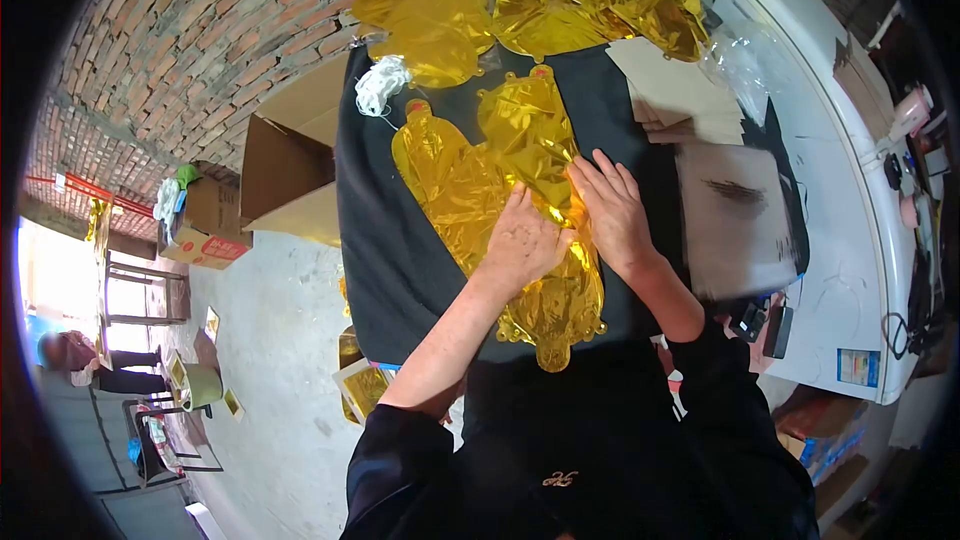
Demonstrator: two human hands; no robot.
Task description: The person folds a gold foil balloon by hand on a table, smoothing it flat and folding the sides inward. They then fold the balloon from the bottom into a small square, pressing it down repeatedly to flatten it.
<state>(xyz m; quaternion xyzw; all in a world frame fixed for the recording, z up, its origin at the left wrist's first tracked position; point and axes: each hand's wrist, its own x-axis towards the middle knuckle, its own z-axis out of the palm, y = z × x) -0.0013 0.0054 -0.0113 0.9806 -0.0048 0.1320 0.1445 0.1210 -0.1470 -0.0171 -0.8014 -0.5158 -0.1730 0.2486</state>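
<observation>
Fingers extended and slightly apart, your right hand [615, 218] lies along the right edge of the gold foil [445, 175], while your left hand [524, 240] rests on its middle, fingers pointing away from you; you cannot tell whether that hand pinches any foil. Beneath them spreads the black cloth [385, 260], with the long white appliance [835, 270] to its right and the open cardboard box [290, 165] off its far left side. Crinkled gold sheets [420, 25] lie across the far end, beyond the foil you are touching, which runs lengthwise down the cloth toward your body. On the right you have a dark-smudged, pale package [735, 225], with brown paper sheets [680, 90] just beyond it. Smaller still, the bundle of white string [381, 85] sits at far left, near the foil's far left tip.
</observation>
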